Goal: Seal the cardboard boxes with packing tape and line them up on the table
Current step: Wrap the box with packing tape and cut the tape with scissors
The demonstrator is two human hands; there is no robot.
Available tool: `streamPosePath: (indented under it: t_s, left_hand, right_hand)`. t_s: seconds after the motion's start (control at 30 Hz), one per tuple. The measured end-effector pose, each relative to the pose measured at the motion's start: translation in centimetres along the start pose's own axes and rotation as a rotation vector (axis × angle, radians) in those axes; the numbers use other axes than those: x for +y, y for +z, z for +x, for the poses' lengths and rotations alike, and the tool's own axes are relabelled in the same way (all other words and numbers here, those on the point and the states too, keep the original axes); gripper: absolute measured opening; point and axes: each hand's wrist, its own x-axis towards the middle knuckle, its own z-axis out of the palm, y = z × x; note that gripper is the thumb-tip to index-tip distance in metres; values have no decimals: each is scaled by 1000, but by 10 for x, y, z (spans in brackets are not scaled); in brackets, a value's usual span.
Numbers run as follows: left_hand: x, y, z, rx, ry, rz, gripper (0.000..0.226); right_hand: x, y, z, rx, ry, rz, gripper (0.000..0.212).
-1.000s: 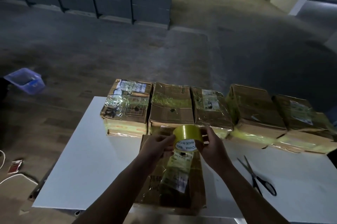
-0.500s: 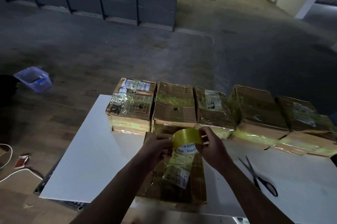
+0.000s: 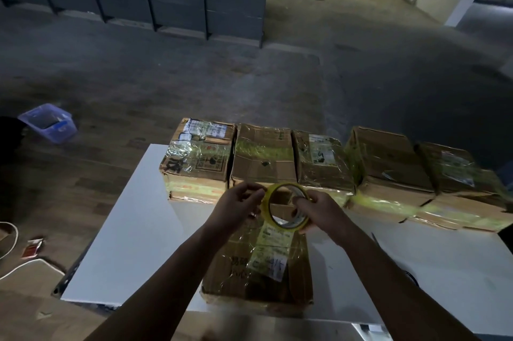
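A yellow roll of packing tape (image 3: 267,203) is held up above a cardboard box (image 3: 258,271) that lies near the front of the white table (image 3: 133,229). My right hand (image 3: 316,211) grips the roll, fingers through its core. My left hand (image 3: 237,206) pinches at the roll's left rim. Behind them, several taped cardboard boxes (image 3: 263,157) stand side by side in a row along the table's far edge. The near box has a white label under clear tape on top.
Scissors (image 3: 374,238) lie on the table to the right, mostly hidden by my right arm. On the floor at left are a blue plastic bin (image 3: 48,123), a white cable (image 3: 11,240) and a small red pack (image 3: 33,247). Dark shelving stands at the back.
The roll has turned, so its open core now faces me instead of its printed side. My right fingers have slid into the core. The view has shifted slightly left.
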Motion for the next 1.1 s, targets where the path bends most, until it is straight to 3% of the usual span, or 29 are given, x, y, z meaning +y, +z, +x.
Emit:
streamPosePath:
  t_s: [0.27, 0.5, 0.7, 0.83, 0.97, 1.1]
  left_hand:
    - [23, -1, 21, 14, 224, 247, 11]
    - [7, -2, 43, 49, 82, 240, 23]
    - [0, -15, 54, 67, -108, 153, 11]
    - [-6, -29, 51, -4, -235, 10, 21]
    - [-7, -42, 43, -93, -370, -268, 16]
    - [-7, -51, 40, -122, -470, -415, 23]
  right_hand:
    - [-31, -18, 10, -152, 168, -18, 39]
    - [-34, -21, 12, -330, 261, -138, 65]
    - [-23, -9, 9, -345, 124, 94, 62]
    - [-22, 5, 13, -212, -58, -82, 51]
    - [-35, 24, 14, -46, -194, -169, 34]
    - [-44, 40, 15, -40, -282, -64, 43]
